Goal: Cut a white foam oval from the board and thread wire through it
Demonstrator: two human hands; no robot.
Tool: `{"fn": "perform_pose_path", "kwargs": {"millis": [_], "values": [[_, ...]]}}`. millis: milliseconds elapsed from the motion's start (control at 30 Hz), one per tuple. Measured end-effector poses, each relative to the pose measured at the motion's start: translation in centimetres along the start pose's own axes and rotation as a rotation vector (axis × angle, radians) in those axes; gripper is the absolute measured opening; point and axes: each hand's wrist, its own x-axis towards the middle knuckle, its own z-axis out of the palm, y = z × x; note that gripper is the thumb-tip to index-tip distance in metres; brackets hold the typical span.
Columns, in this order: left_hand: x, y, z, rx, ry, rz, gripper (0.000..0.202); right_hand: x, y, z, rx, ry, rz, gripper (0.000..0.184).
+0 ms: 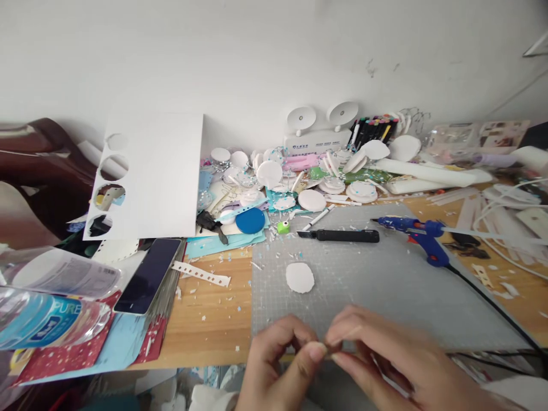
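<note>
Beyond left hand [285, 362] and right hand [387, 351], pinched, contents unclear, lies a white disc [300, 278].

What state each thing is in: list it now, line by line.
Left hand: fingertips pinched
Right hand: fingertips pinched
Lone white disc: flat, uneven-edged
Cutting mat: flat, littered
Utility knife: blade out
Glue gun: lying sideways, heat unclear
Smartphone: screen dark
White board: cut with round holes

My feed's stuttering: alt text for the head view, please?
Two hands are close together at the near side of a gray cutting mat; anything pinched is too blurred to identify. Beyond them lie a white disc, black knife and blue glue gun.
</note>
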Motion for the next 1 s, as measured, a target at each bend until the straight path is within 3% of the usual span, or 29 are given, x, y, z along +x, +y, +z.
{"fn": "perform_pose_path", "kwargs": {"millis": [100, 267, 467, 600, 833, 933, 1000], "values": [[0.3, 0.4, 0.1, -0.017, 0.066, -0.074, 0.039, 1.0, 0.9, 1.4, 0.119, -0.023, 0.139, 0.015], [0.7, 0.2, -0.1, -0.008, 0.081, -0.118, 0.041, 1.0, 2.6, 3.3, 0.278, -0.04, 0.265, 0.019], [1.0, -0.2, -0.3, 0.044, 0.009, -0.11, 0.043, 1.2, 2.9, 3.4, 0.357, -0.041, 0.316, 0.021], [1.0, -0.2, -0.2, 0.03, 0.045, -0.126, 0.045, 1.4, 2.9, 3.5, 0.353, -0.017, 0.308, 0.017], [1.2, -0.5, -0.4, 0.096, 0.017, -0.143, 0.05, 1.3, 2.9, 3.8, 0.243, 0.061, 0.179, 0.017], [1.9, -0.2, -1.1, 0.055, -0.077, -0.208, 0.053, 1.1, 2.9, 4.0, 0.125, 0.164, -0.027, 0.018], [2.5, 0.1, -1.8, -0.025, -0.2, -0.325, 0.051, 1.0, 2.8, 4.0, 0.002, 0.227, -0.198, 0.02]]}}
